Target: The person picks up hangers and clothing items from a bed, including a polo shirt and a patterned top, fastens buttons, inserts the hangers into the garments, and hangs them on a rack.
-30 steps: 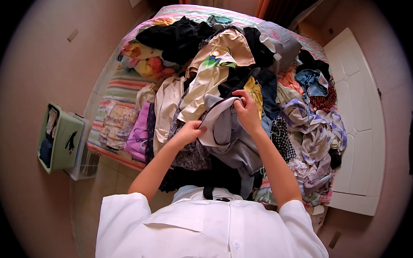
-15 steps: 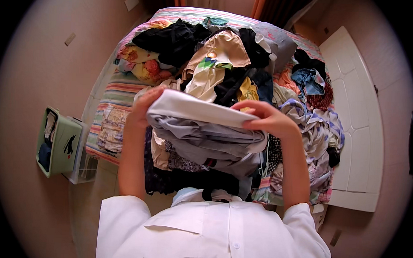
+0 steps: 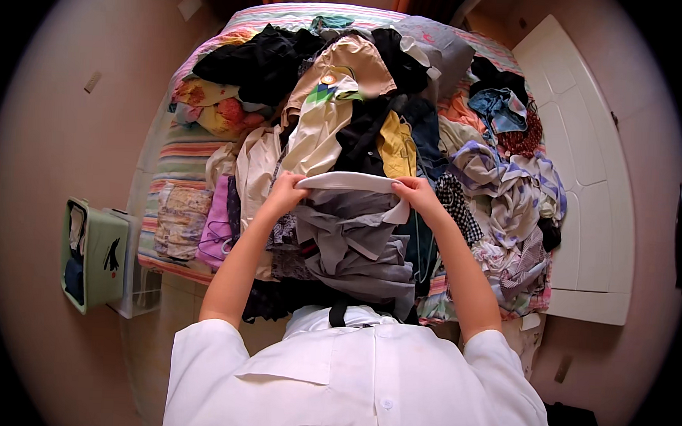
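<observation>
A grey garment point(image 3: 358, 248) with a white band point(image 3: 346, 182) along its top edge hangs in loose folds in front of me. My left hand point(image 3: 287, 193) is closed on the left end of the band. At the right end, my right hand point(image 3: 416, 196) pinches the band between thumb and fingers. Between the two hands the band is stretched nearly straight. The lower folds of the garment hang over the near edge of the bed, and I cannot make out what kind of garment it is.
The striped bed point(image 3: 177, 156) carries a heap of clothes: a yellow piece point(image 3: 396, 145), black clothing point(image 3: 260, 65), a purple garment point(image 3: 216, 234). A green bin point(image 3: 105, 256) stands left. A white panel point(image 3: 585, 193) leans at the right.
Both hands have moved lower in view and closer together, with the band now narrower and level. The grey garment hangs further down. My view has shifted slightly.
</observation>
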Action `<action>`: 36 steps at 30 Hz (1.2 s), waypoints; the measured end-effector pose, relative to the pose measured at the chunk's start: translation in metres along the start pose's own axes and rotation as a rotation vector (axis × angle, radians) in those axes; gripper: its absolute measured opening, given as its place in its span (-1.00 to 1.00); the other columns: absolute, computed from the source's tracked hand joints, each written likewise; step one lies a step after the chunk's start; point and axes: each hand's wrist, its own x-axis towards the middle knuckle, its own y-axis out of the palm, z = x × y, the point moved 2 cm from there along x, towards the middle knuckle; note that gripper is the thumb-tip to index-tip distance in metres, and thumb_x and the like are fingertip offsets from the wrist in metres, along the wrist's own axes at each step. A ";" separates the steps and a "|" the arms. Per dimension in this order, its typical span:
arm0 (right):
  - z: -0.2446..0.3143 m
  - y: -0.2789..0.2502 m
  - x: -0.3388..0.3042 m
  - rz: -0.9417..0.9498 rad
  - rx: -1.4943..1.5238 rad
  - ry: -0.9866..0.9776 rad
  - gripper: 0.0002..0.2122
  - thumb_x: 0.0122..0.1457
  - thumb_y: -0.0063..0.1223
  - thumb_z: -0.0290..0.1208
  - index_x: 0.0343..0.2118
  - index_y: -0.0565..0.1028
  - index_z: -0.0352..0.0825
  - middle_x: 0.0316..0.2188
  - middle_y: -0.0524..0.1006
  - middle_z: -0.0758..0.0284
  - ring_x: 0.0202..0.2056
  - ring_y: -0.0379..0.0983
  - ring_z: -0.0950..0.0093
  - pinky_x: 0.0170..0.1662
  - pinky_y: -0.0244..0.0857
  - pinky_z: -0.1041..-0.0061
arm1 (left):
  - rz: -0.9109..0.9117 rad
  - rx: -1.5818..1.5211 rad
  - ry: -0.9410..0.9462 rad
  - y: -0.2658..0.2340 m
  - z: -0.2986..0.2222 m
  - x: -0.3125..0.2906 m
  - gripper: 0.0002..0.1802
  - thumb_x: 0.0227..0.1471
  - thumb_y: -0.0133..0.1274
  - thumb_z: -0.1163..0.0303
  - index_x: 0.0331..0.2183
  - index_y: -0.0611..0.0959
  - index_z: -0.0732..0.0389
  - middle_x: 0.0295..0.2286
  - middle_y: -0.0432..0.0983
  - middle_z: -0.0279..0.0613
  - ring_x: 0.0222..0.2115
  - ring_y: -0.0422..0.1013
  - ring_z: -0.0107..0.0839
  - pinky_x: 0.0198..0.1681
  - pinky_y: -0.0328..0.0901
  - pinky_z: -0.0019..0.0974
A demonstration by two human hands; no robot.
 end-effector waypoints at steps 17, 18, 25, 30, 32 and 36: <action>-0.201 -0.062 -0.041 -0.517 -0.601 0.405 -0.69 0.02 0.00 -0.15 -0.18 0.45 -0.13 -0.28 0.52 0.32 -0.07 0.30 0.18 -0.09 0.20 0.30 | -0.083 0.305 0.050 -0.007 -0.001 0.002 -0.71 -0.11 0.01 0.29 -0.64 0.56 0.34 -0.50 0.43 -0.08 -0.40 0.33 -0.09 -0.28 0.24 -0.12; -0.209 -0.070 -0.039 -0.556 -0.579 0.238 -0.78 0.07 -0.03 -0.20 -0.29 0.49 -0.17 -0.42 0.53 0.36 -0.25 0.41 0.25 -0.24 0.26 0.31 | -0.093 0.360 0.145 -0.006 -0.010 0.004 -0.73 -0.13 0.03 0.30 -0.66 0.55 0.32 -0.51 0.42 -0.11 -0.39 0.33 -0.13 -0.27 0.23 -0.13; -0.032 -0.058 -0.028 -0.676 -0.248 -0.378 -0.83 0.19 -0.13 -0.44 -0.23 0.48 -0.32 -0.76 0.33 0.41 -0.72 0.24 0.65 -0.63 0.09 0.62 | -0.137 0.546 0.076 -0.015 -0.027 0.001 -0.67 -0.10 -0.02 0.22 -0.68 0.58 0.26 -0.53 0.48 -0.10 -0.44 0.39 -0.10 -0.29 0.24 -0.08; 0.021 0.031 -0.001 -0.258 -0.672 -0.823 -0.72 0.03 -0.04 -0.55 -0.15 0.44 -0.19 -0.53 0.48 0.19 -0.52 0.45 0.27 -0.51 0.32 0.40 | 0.002 0.647 -0.305 -0.007 -0.006 0.004 -0.58 -0.11 -0.06 0.08 -0.55 0.61 0.29 -0.45 0.52 -0.03 -0.41 0.44 -0.06 -0.21 0.26 -0.07; -0.001 0.072 0.014 -0.114 -0.840 -0.770 -0.72 0.03 -0.01 -0.43 -0.14 0.43 -0.11 -0.58 0.47 0.30 -0.58 0.45 0.34 -0.54 0.33 0.41 | -0.101 0.641 -0.182 -0.003 0.008 -0.001 -0.60 -0.13 -0.04 0.09 -0.55 0.62 0.27 -0.42 0.50 -0.06 -0.35 0.40 -0.09 -0.17 0.22 -0.09; -0.027 0.100 0.015 0.124 -0.977 -0.600 -0.72 -0.03 0.09 -0.23 -0.20 0.48 -0.07 -0.39 0.44 0.36 -0.29 0.40 0.35 -0.30 0.33 0.36 | -0.074 0.588 0.096 -0.001 0.024 -0.017 -0.76 -0.16 0.03 0.22 -0.51 0.61 0.19 -0.40 0.41 -0.18 -0.24 0.27 -0.19 -0.14 0.15 -0.15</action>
